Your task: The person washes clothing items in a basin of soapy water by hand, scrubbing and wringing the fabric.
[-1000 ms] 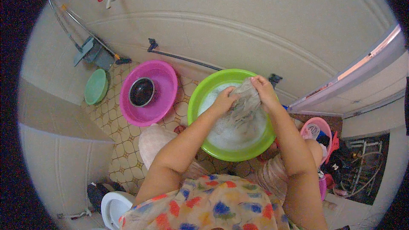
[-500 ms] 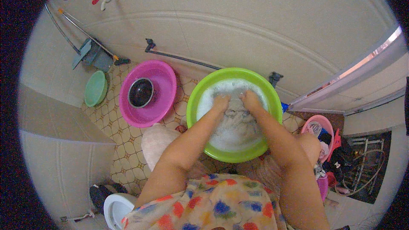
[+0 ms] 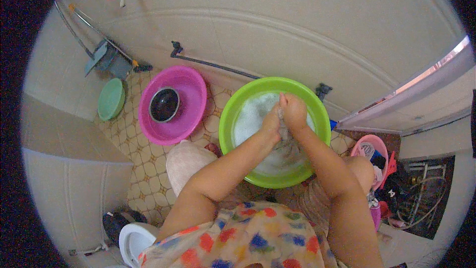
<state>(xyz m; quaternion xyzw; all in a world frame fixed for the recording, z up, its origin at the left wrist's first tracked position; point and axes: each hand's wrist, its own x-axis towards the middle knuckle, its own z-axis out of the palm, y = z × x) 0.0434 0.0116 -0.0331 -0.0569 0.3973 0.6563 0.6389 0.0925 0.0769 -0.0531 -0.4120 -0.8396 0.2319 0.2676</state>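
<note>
A bright green basin (image 3: 270, 84) of sudsy water stands on the floor before my knees. Over the suds my left hand (image 3: 271, 122) and my right hand (image 3: 294, 111) come together, both with fingers closed. Between them they grip a wet, greyish cloth (image 3: 284, 132). Its lower part trails down into the cloudy water, where its outline is lost. My right hand sits slightly farther from me than the left.
To the left, a pink basin (image 3: 196, 94) holds a dark round bowl (image 3: 164, 105). Beyond it are a mint-green basin (image 3: 111, 100) and a dustpan (image 3: 113, 64). Right, a pink tub (image 3: 375, 141) holds mixed items. A grey pipe (image 3: 215, 68) runs along the wall; a toilet (image 3: 135, 243) is lower left.
Both hands have risen out of the suds and drawn together. The cloth now shows bunched between them, where before the hands were apart and partly under foam.
</note>
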